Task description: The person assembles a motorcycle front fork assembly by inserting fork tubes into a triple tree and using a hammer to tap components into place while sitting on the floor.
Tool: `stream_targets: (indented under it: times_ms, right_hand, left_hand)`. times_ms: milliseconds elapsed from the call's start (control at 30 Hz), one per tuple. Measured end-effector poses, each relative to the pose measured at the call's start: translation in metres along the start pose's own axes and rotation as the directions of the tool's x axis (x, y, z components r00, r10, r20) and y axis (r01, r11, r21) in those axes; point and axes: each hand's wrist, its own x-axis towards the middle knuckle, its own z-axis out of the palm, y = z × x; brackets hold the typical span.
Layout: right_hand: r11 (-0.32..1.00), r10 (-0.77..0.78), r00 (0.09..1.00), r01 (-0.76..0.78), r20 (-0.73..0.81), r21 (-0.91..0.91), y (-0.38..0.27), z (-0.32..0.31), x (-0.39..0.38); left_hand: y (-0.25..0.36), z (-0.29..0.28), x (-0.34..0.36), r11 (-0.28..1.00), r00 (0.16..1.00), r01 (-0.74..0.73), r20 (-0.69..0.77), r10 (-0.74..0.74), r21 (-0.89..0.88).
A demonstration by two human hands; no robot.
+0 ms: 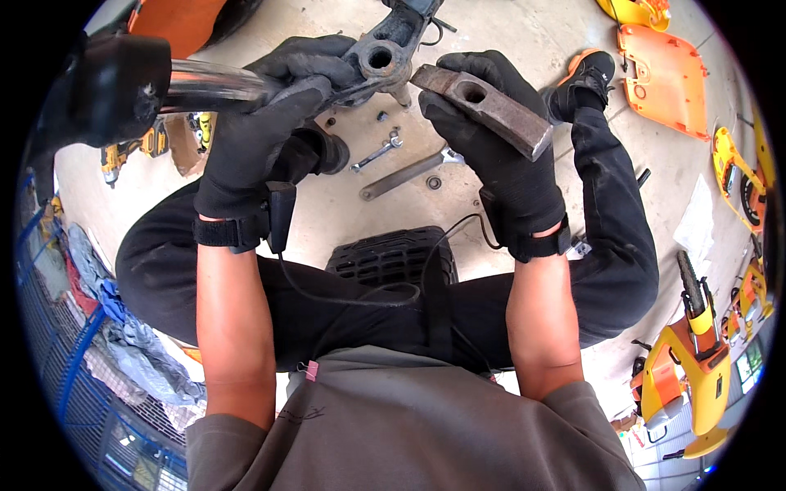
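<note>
A big black tube; left hand grips metal bracket, right hand a hammer head, likely heavy: hold its middle.

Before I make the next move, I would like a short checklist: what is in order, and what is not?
1. Left hand holding the metal part: ok.
2. Right hand holding the hammer: ok.
3. Gloves on both hands: ok.
4. Hammer apart from metal part: cannot tell; they look very close in this view.
5. Wrenches put away: not ok, two lie on the floor.
</note>
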Motion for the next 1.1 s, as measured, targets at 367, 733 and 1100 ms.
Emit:
stream_targets:
  times_ms: [367, 733, 1100]
  right_hand:
    - [0.993, -0.114, 0.985, 0.112, 0.128, 0.028, -0.003, -0.012, 0.021]
    - [0.993, -0.090, 0.983, 0.076, 0.161, 0.094, -0.001, -0.007, 0.026]
    - [0.996, -0.026, 0.987, 0.011, 0.159, 0.091, -0.005, -0.011, 0.021]
  left_hand:
    - [-0.020, -0.023, 0.014, 0.942, 0.974, -0.117, 0.147, 0.170, -0.315]
    - [-0.036, -0.036, 0.007, 0.999, 0.999, 0.003, -0.034, -0.004, -0.039]
    - [-0.014, -0.020, 0.014, 0.977, 0.978, -0.106, 0.160, 0.136, -0.184]
